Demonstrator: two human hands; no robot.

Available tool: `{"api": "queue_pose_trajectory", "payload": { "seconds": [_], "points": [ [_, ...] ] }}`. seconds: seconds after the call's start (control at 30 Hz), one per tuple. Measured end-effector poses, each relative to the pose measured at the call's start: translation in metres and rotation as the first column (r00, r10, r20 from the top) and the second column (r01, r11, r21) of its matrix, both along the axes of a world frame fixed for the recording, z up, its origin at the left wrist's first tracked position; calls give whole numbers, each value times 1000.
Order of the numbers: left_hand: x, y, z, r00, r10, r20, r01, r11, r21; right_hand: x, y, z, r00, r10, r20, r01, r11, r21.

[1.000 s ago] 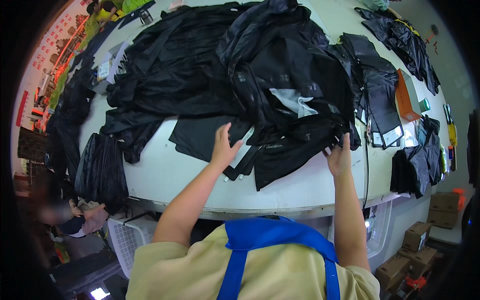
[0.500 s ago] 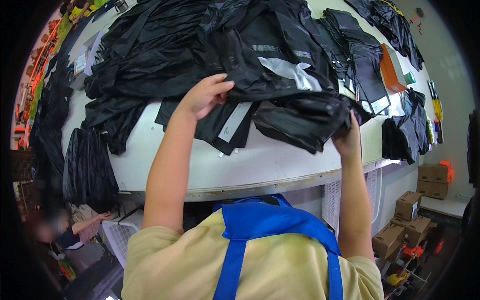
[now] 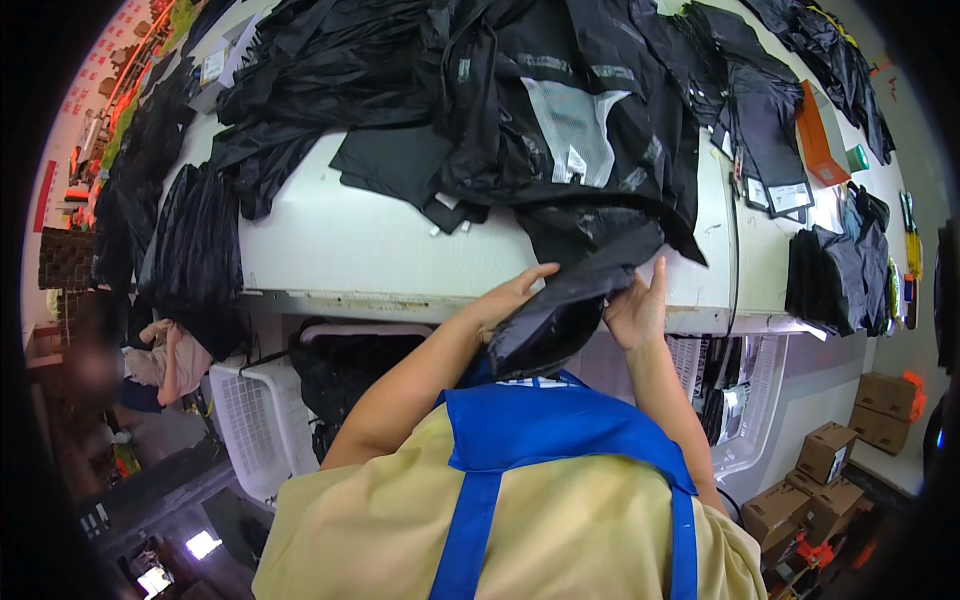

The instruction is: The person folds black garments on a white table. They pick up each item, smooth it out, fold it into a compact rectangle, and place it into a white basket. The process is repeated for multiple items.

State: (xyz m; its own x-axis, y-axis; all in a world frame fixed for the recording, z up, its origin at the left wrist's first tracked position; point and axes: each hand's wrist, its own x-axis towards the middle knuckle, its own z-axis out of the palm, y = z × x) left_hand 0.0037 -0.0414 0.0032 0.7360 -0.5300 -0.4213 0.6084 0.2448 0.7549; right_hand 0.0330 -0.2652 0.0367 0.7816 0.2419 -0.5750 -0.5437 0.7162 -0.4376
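White desk [image 3: 380, 255] carries heaped black garments [image 3: 340, 90]; nearer, left hand [image 3: 512, 296] and right hand [image 3: 637, 308] touch a black fabric flap [image 3: 565, 305]; cannot tell whether either grip is closed.

1. I see a black, slightly shiny garment [image 3: 655, 125], rumpled, spread over the white table [image 3: 370, 240].
2. Its pale mesh panel [image 3: 568, 120] faces up above the table.
3. Its near end, bunched, reaches past the table's front edge.

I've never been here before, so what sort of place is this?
Probably a garment workshop: black garments lie heaped on a long white worktable, and cardboard boxes are stacked at the right.
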Motion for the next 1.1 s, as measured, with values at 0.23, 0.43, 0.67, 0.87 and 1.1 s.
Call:
{"api": "queue_pose_trajectory", "payload": {
  "seconds": [0.23, 0.43, 0.67, 0.87, 1.1],
  "points": [
    [-17, -36, 129, 640, -461, 615, -452, 421, 786, -41, -6, 48, 977, 201, -63, -211, 948, -238],
    [-45, -14, 170, 314, -270, 910, -719, 559, 414, -19, 10, 48, 989, 143, -46, -124, 949, 289],
    [-110, -1, 101, 972, -132, 195, 76, 960, 271, 17, 7, 59, 966, -11, 259, -156, 775, 613],
    [-32, -44, 56, 805, 137, 578, -149, 988, -27, -20, 7, 62, 952, -136, 276, 61, 962, 265],
    [-31, 5, 68, 504, -248, 827, -396, 784, 477, -65, -46, 45, 880, 431, -200, -362, 335, -870]
  ]
}}
